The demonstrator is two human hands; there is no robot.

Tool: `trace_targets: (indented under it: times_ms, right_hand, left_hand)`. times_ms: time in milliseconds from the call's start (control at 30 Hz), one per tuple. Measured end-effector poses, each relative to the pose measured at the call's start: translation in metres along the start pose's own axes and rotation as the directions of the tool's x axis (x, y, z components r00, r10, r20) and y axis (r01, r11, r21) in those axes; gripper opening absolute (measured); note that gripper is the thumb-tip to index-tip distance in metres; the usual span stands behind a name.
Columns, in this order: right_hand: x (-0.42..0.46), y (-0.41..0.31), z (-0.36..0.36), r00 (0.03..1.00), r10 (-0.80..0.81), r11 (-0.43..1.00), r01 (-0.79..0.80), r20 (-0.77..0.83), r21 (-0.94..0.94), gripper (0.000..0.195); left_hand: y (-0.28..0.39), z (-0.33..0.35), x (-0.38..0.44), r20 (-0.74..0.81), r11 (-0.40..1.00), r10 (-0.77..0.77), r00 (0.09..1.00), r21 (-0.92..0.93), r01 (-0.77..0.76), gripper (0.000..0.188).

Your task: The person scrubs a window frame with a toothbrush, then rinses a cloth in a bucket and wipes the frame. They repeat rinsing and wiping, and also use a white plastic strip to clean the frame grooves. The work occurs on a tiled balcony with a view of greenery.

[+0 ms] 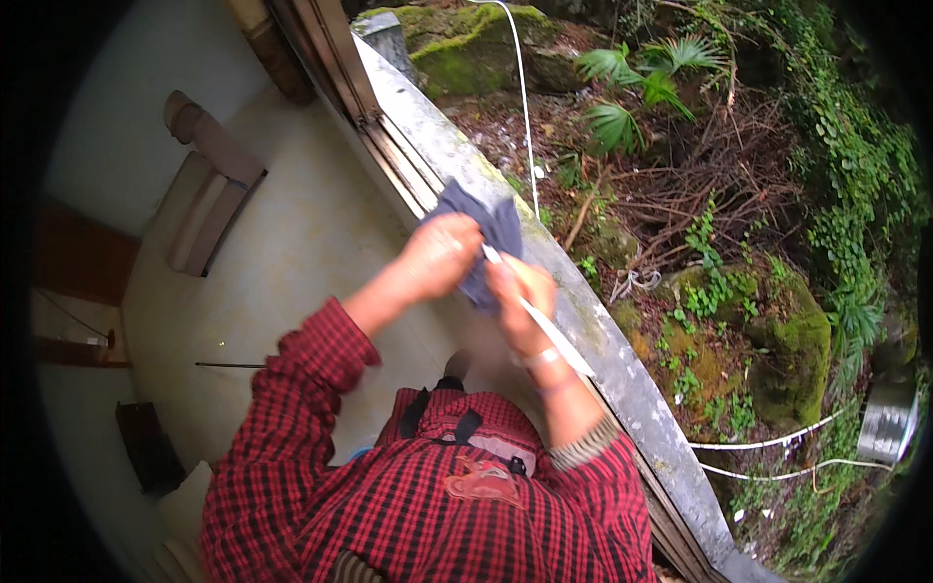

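Observation:
Both of my hands are held close together above a sliding window's track (404,164). My left hand (444,251) is closed on a dark blue-grey cloth (503,218), which bunches up behind the fingers. My right hand (525,295) grips a slim white stick or handle (557,339). One end of it points at my left hand, and the other runs back past my right wrist. Whether the stick is joined to the cloth is hidden by my fingers. Some blur lies over both hands.
Outside runs a weathered concrete ledge (619,342), with mossy rocks (791,350), dry branches (700,189) and a white hose (521,73) beyond. Indoors, a beige upholstered seat (211,197) stands on the pale floor (291,211). A dark box (149,446) is near the wall.

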State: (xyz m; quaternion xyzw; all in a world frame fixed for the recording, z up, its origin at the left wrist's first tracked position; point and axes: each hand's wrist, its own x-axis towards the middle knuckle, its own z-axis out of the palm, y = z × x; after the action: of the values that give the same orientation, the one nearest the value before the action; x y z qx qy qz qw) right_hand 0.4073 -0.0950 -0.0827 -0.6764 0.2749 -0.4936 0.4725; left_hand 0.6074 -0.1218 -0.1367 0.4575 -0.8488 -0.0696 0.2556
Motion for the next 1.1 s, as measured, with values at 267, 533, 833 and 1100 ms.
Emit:
trace_targets:
  times_ms: [267,533,833,1100]
  right_hand:
    - [-0.165,-0.063,-0.186,0.854,0.314,0.837,-0.042,-0.416,0.545,0.046]
    - [-0.153,-0.027,-0.187,0.729,0.414,0.700,0.128,-0.546,0.702,0.050]
    - [0.010,0.045,-0.059,0.863,0.259,0.609,0.202,-0.433,0.767,0.041]
    - [0.195,0.112,0.069,0.915,0.266,0.575,0.102,-0.303,0.812,0.036]
  left_hand:
    - [0.247,0.106,-0.014,-0.051,0.980,0.189,0.981,-0.049,-0.191,0.008]
    - [0.206,0.079,-0.004,0.105,0.979,0.197,0.975,-0.067,-0.191,0.012]
    - [0.017,-0.001,0.014,-0.032,0.973,0.161,0.986,0.174,-0.153,0.013]
    - [-0.167,-0.087,0.037,0.153,0.874,-0.052,0.987,0.486,-0.029,0.010]
